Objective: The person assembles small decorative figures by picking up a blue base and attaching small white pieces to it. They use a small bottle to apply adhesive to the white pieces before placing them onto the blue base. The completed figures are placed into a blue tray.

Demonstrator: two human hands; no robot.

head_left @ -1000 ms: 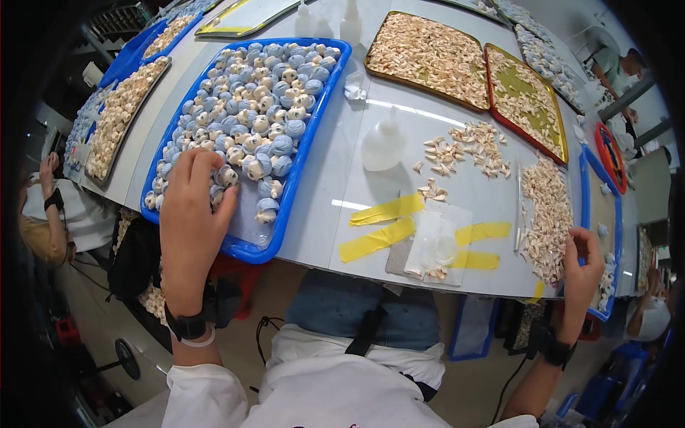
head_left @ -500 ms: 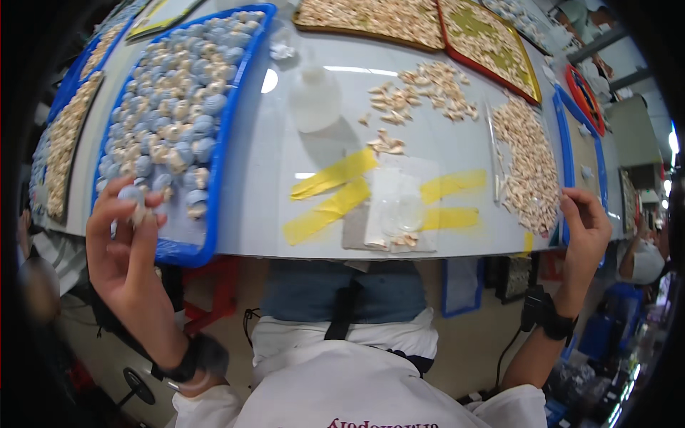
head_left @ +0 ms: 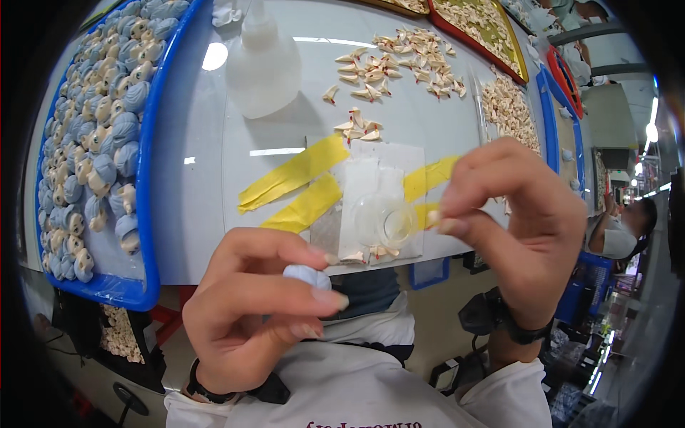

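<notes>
Taking the view as a clock face, the blue tray (head_left: 148,178) lies from eight to ten o'clock on the bench (head_left: 193,242), filled with blue-haired doll heads (head_left: 103,175). At seven o'clock the left hand (head_left: 246,314) grips a rounded blue piece (head_left: 308,276) between thumb and fingertips, just off the bench's near edge; it matches the hair in the tray, though its other side is hidden. That forearm rises from seven o'clock, the fingers bent and pointing toward three, the thumb beneath. A translucent bottle (head_left: 264,78) stands at eleven o'clock, and yellow tape (head_left: 292,172) lies left of a pale sheet (head_left: 412,158). Near the centre, toward four o'clock, sits a round clear dish (head_left: 397,222), with loose red-tipped pale pieces (head_left: 371,68) scattered toward twelve. At four o'clock the right hand (head_left: 524,228) closes thumb and forefinger on a small pale piece (head_left: 432,218), which shows just beside the dish; its forearm comes up from five, wrist bent, fingers pointing toward nine. A larger pile (head_left: 510,107) of such pieces lies at two o'clock. The step in hand seems to be handling one small piece at the dish with a blue piece held ready; the next move, I judge, calls for a light, steady pinch and an unturned left grip.
</notes>
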